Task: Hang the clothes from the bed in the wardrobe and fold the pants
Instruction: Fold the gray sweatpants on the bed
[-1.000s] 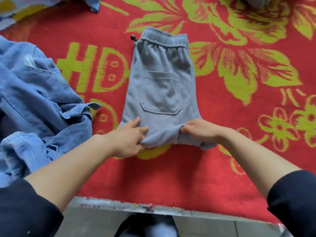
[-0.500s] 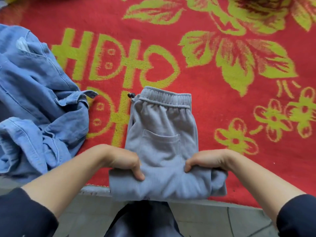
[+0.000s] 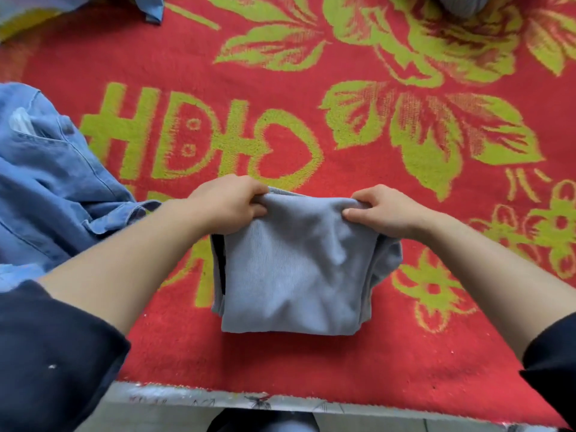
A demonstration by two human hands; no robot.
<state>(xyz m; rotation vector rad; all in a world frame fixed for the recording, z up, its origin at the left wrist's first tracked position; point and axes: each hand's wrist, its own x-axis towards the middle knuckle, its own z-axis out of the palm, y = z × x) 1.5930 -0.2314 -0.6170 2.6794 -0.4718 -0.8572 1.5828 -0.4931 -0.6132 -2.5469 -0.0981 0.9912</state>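
Observation:
The grey sweatpants (image 3: 296, 266) lie folded into a compact square on the red and green bed cover (image 3: 358, 353), near its front edge. My left hand (image 3: 227, 202) pinches the fold's far left corner, thumb on top. My right hand (image 3: 383, 212) pinches the far right corner the same way. The waistband and back pocket are hidden under the folded-over layer. A blue denim garment (image 3: 53, 188) lies crumpled to the left, touching my left forearm.
The bed's front edge (image 3: 280, 397) runs along the bottom, with grey floor below. Another blue cloth (image 3: 149, 9) pokes in at the top left, and a grey item (image 3: 461, 4) at the top right edge.
Both hands lifted the lower part of the sweatpants, which hung over the bed edge, and carried it away from me over the waistband half. The pants now form a shorter square.

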